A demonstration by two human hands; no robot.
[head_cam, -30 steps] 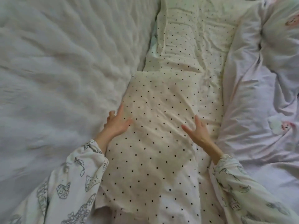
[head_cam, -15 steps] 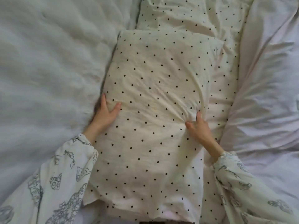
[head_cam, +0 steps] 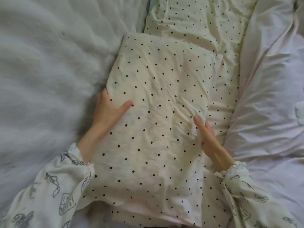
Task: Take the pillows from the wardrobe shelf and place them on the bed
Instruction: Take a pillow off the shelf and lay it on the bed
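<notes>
From the head camera, a cream pillow with black polka dots (head_cam: 158, 112) lay on the bed, on top of matching dotted bedding (head_cam: 205, 22). The left hand (head_cam: 108, 109) gripped the pillow's left edge, thumb spread on top and fingers curled out of sight along the side. The right hand (head_cam: 209, 140) held the right edge, thumb pressed on the top, the other fingers hidden underneath. A fluffy white blanket (head_cam: 49, 63) sat to the left, a pale pink duvet (head_cam: 271, 96) to the right. Both sleeves (head_cam: 54, 186) carried a grey print.
</notes>
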